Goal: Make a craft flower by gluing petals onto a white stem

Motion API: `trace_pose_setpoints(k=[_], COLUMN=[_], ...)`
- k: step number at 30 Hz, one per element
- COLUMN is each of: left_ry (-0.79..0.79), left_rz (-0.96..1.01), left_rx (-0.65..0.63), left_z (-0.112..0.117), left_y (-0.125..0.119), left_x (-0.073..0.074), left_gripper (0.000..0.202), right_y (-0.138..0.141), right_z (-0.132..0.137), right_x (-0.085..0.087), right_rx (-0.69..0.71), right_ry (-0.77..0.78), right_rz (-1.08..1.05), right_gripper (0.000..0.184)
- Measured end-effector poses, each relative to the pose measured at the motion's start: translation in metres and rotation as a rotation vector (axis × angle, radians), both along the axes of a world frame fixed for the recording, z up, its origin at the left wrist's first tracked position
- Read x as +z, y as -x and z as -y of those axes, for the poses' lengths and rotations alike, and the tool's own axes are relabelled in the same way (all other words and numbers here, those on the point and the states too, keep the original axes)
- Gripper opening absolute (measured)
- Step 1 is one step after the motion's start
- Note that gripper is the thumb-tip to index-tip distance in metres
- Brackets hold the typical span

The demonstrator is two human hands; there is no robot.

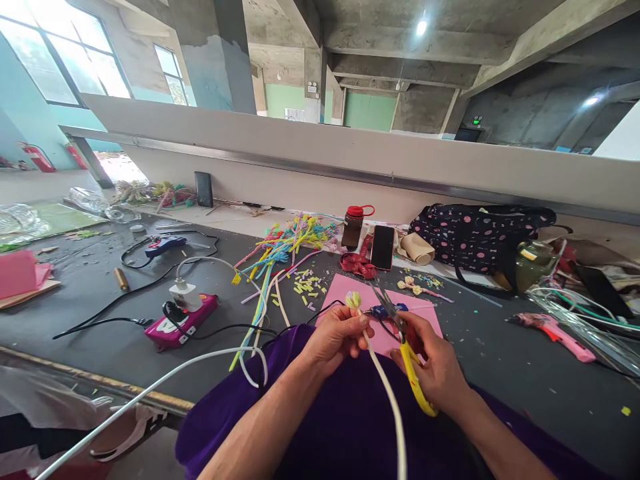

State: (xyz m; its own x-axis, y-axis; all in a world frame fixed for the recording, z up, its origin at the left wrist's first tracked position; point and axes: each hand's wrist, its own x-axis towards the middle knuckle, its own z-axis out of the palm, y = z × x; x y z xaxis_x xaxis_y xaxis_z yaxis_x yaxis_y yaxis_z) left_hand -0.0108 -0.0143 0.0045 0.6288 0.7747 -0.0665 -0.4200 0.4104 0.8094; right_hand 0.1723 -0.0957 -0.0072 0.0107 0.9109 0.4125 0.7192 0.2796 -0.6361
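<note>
Table first, dark and broad, sprawling right across the view; call the two hands the clock's centre, with twelve straight ahead. Pale partition runs behind it from ten round to two. Purple cloth covers the lap at six. Up at two, a dark patterned bag slumps before the partition, while a heap of coloured stems tangles away between ten and eleven. Pink sheet lies beneath and just beyond the hands. Magenta power strip out at nine, pink glue gun out at three!

Now the hands: right hand has its grip wrapped around yellow-handled scissors, blades angling towards eleven; left hand has thumb and fingers closed together, and look what they're pinching. Before that, near twelve, a red-capped bottle stands beside a dark-screened phone. And there it is, a slender cream stem, clamped in the left grip at dead centre, its tail curving down to six. Just above those fingertips perches its tufted yellow-green head. Tiniest of all, pale snippets litter the table at ten.
</note>
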Motion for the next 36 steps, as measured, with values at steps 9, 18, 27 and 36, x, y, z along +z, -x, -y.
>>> trace_pose_setpoints(k=[9, 18, 27, 36], left_ry=[0.112, 0.104, 0.074, 0.051], left_rz=[0.047, 0.040, -0.001, 0.063], left_rx=[-0.082, -0.100, -0.103, -0.167], left_z=[0.0031, 0.0018, 0.0030, 0.0051], left_y=[-0.0035, -0.0029, -0.0016, 0.0003], left_x=[-0.0063, -0.0048, -0.0025, -0.0013], left_gripper=[0.028, 0.029, 0.034, 0.033], right_y=[-0.0018, -0.0067, -0.0081, -0.0078], right_z=[-0.0034, -0.0078, -0.0088, -0.0083], right_x=[0.0006, -0.0036, -0.0032, -0.0007], right_rx=[-0.004, 0.009, 0.032, 0.027], right_ry=[0.029, -0.098, -0.275, -0.320], right_rz=[0.068, 0.207, 0.379, 0.418], right_gripper=[0.047, 0.046, 0.047, 0.049])
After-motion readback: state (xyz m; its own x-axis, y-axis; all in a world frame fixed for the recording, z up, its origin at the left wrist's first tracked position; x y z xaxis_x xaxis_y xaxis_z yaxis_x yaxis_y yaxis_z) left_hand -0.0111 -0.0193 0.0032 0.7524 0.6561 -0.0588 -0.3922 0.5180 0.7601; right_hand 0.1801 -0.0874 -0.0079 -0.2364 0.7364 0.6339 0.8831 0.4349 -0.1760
